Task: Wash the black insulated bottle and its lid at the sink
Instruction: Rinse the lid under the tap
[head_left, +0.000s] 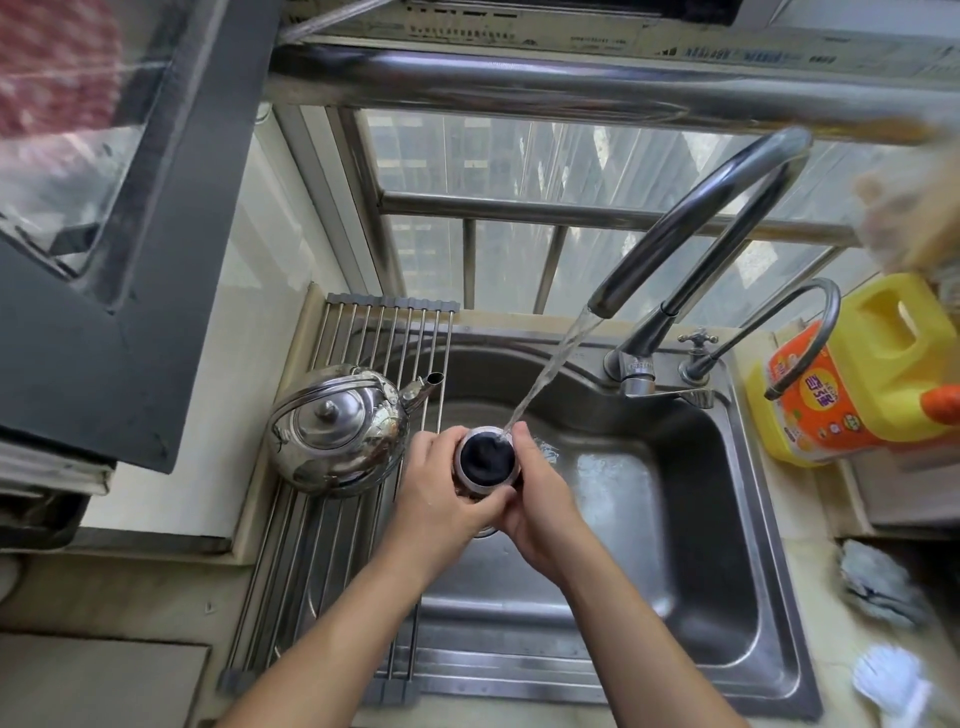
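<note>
Black bottle (487, 458), upright, mouth up under the faucet's (691, 215) stream, above the steel sink (717, 545). Gripped by left hand (441, 491) and right hand (543, 512), fingers curled round it. Leftward, kettle (337, 431) on drying rack (322, 561); rightward, yellow jug (878, 379); barred window (519, 249) behind.

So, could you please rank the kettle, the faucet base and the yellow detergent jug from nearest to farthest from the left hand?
1. Kettle, just left of the left hand.
2. Faucet base, behind, to the right.
3. Yellow detergent jug, far right.
</note>
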